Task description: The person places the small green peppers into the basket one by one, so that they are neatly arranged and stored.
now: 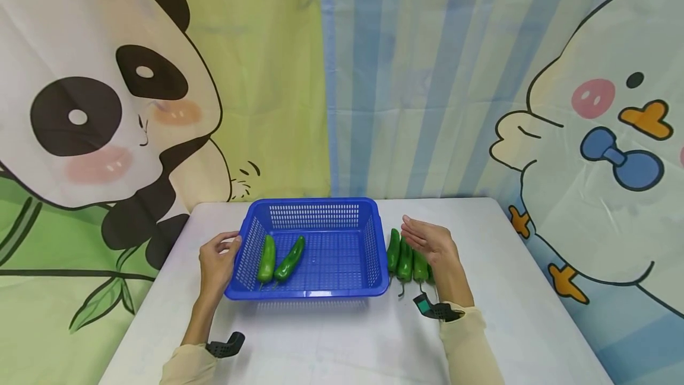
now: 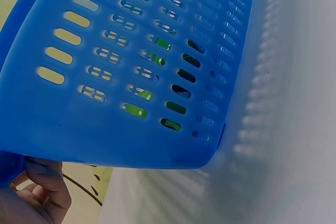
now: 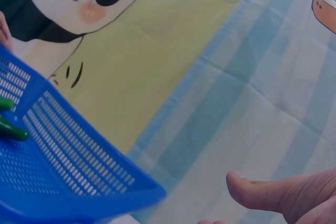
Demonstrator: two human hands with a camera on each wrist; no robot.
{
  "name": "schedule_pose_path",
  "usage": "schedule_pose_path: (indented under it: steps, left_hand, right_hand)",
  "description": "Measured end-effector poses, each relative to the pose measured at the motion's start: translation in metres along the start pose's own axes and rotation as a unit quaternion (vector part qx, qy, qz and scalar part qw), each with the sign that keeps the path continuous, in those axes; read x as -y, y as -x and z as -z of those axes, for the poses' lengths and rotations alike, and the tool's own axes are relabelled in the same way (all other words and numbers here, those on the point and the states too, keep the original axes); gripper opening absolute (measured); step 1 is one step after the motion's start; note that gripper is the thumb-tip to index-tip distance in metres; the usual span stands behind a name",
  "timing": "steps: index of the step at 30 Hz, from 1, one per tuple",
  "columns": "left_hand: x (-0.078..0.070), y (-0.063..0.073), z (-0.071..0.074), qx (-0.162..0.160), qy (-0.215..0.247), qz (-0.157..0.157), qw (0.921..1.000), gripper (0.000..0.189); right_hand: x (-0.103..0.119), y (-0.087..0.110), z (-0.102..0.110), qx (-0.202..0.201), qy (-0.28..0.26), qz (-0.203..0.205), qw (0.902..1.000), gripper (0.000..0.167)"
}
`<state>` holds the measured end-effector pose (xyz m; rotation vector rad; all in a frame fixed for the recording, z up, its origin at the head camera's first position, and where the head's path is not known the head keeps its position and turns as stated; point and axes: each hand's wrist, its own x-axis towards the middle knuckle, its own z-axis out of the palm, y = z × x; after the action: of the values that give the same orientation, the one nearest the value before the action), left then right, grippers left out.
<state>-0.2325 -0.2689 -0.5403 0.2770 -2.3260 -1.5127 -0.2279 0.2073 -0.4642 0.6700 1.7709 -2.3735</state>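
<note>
A blue plastic basket [image 1: 339, 257] with slotted walls is at the middle of the white table. Two green peppers [image 1: 290, 259] lie inside it, toward its left end. My left hand [image 1: 218, 263] grips the basket's left rim; in the left wrist view its curled fingers [image 2: 50, 184] are at the rim's corner. To the right of the basket, several green peppers [image 1: 405, 260] lie side by side, stems toward me. Over them is my right hand [image 1: 435, 245], its fingers straight and holding nothing, partly hiding the row. In the right wrist view its thumb [image 3: 257, 192] sticks out straight, apart from the basket.
The white table [image 1: 331, 343] ends at a back edge just behind the basket. Behind it hangs a cloth backdrop [image 1: 278, 76] with a panda and a chick printed on it. Each wrist wears a black strap [image 1: 227, 346].
</note>
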Motion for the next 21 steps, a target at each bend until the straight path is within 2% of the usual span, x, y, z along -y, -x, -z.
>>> schedule_pose_path:
  steps: [6, 13, 18, 21]
  left_hand:
    - [0.0, 0.0, 0.0, 0.003, -0.001, 0.0, 1.0, 0.032]
    - [-0.002, 0.001, 0.002, 0.004, 0.006, -0.006, 0.9999, 0.031]
    - [-0.001, 0.0, 0.001, 0.004, 0.006, -0.009, 0.9999, 0.032]
    - [-0.001, 0.0, 0.001, 0.005, 0.004, -0.009, 0.9999, 0.032]
  right_hand:
    - [-0.002, -0.001, 0.015, -0.015, 0.016, -0.001, 0.9997, 0.061]
    - [-0.004, 0.0, 0.033, -0.035, 0.006, -0.001, 0.9994, 0.04]
    - [-0.007, -0.001, 0.044, -0.052, 0.019, 0.006, 0.9985, 0.034]
    - [-0.009, -0.002, 0.05, -0.074, 0.025, 0.011, 0.9969, 0.021]
